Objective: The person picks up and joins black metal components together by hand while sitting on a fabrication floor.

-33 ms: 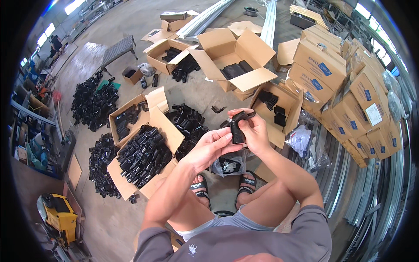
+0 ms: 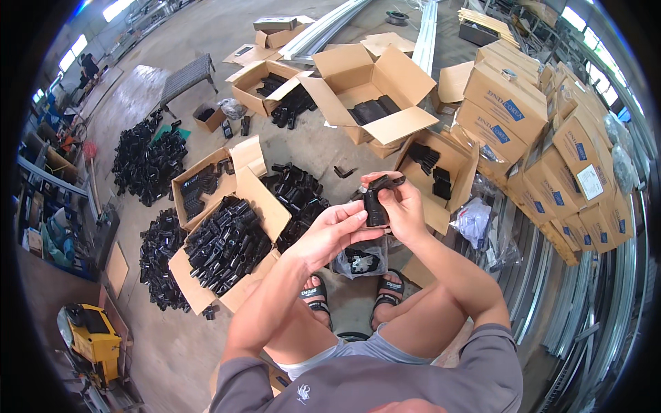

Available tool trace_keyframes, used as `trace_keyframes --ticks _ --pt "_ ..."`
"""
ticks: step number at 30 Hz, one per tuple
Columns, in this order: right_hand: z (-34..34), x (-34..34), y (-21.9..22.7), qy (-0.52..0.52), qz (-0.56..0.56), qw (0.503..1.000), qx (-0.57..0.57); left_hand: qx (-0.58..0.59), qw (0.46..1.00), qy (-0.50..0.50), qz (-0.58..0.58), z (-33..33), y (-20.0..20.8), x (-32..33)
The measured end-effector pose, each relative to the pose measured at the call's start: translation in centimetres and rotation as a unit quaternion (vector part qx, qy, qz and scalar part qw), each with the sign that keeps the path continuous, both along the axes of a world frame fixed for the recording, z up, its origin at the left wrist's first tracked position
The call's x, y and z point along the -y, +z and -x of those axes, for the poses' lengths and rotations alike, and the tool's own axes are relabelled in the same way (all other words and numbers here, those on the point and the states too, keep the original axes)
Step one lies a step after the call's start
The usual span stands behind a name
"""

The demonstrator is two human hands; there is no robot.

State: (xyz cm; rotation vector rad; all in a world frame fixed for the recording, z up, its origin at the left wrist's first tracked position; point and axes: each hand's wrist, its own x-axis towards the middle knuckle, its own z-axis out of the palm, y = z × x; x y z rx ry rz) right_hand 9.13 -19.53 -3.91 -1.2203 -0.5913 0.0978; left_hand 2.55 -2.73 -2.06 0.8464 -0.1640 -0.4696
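Note:
Between my two hands, above my feet, is a black angled fitting [image 2: 373, 207] with a thick tubular body and a short arm at its top. My right hand [image 2: 401, 210] is wrapped round its right side, thumb across the front. The fingertips of my left hand [image 2: 339, 230] press against its left and lower side. Just below, a small plastic-lined box [image 2: 360, 261] holds black and pale small parts, too small to name. An open carton [image 2: 231, 241] to the left is heaped with similar black pieces, and loose piles [image 2: 295, 199] lie around it.
Open cartons [image 2: 375, 89] with black parts stand ahead, another [image 2: 441, 172] just right. Stacked closed boxes [image 2: 506, 103] rise on a pallet at the right, beside long metal profiles [image 2: 537, 289]. A yellow machine [image 2: 96, 341] stands lower left. A black L-shaped piece [image 2: 343, 172] lies on the floor.

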Motion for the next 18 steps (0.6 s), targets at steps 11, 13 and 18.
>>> trace_keyframes --ticks 11,13,18 --pt "0.2 -0.6 -0.7 -0.023 0.010 0.999 0.027 -0.012 1.000 0.004 0.019 -0.1 -0.9 0.0" --pt "-0.1 -0.5 -0.6 -0.052 0.043 0.991 0.112 -0.020 0.999 0.006 0.030 0.1 -0.9 0.1" --pt "0.0 -0.1 1.9 -0.114 0.196 0.956 0.188 -0.009 0.999 0.046 -0.028 0.4 -0.4 0.2"
